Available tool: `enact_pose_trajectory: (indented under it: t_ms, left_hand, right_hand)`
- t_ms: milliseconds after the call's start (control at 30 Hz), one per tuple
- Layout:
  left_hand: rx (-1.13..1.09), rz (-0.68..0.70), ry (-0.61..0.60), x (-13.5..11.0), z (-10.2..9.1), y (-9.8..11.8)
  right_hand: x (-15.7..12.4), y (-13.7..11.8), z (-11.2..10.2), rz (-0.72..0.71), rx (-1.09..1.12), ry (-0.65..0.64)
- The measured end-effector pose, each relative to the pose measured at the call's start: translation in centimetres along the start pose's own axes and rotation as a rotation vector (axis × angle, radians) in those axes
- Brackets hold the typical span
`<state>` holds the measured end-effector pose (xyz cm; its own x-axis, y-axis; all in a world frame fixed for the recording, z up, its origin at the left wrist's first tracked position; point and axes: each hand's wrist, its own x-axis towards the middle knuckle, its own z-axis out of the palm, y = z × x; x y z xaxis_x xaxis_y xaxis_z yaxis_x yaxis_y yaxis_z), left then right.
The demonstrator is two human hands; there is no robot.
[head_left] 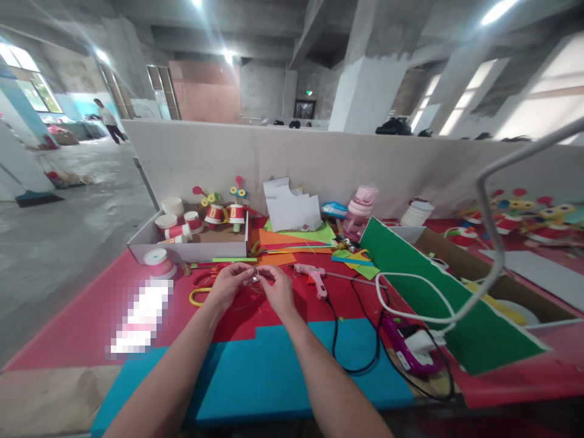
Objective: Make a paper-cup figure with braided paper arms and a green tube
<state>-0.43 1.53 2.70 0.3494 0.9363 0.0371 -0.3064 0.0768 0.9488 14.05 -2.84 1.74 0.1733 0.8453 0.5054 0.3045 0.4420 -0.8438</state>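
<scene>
My left hand (231, 283) and my right hand (277, 286) meet over the red table, fingertips pinched together. Between them sits a tiny piece (255, 277), partly whitish and partly brownish, too small to name. Fine thin strands lie on the table just below the fingers. Beside my left hand rest scissors with yellow and red handles (199, 297), partly behind the hand. Right of my right hand lies a pink glue gun (311, 277) with an orange trigger, its black cord trailing toward me.
A white box (191, 250) holds paper cups and two cup figures. A paper cup (159, 263) stands before it. Coloured paper strips (292, 248) lie behind my hands. A green-sided box (424, 292), a purple power strip (410, 347) and a white cable are at right.
</scene>
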Motion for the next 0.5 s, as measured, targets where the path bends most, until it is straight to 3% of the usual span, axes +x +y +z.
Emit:
enact_pose_trajectory:
  t_ms: [133, 233, 400, 500]
  left_hand:
    - [-0.005, 0.011, 0.043, 0.1, -0.4, 0.2]
    - [0.026, 0.036, 0.063, 0.0, -0.4, 0.4]
    - [0.243, 0.137, 0.037, -0.1, 0.0, 0.3]
    - [0.391, 0.219, 0.009, 0.0, 0.0, 0.0]
  right_hand:
    - [0.1, 0.3, 0.1, 0.065, 0.093, 0.028]
    - [0.3, 0.7, 0.3, 0.182, 0.281, 0.035]
    - [0.3, 1.1, 0.5, 0.521, 0.609, -0.042]
    - [0.3, 1.3, 0.6, 0.554, 0.648, -0.061]
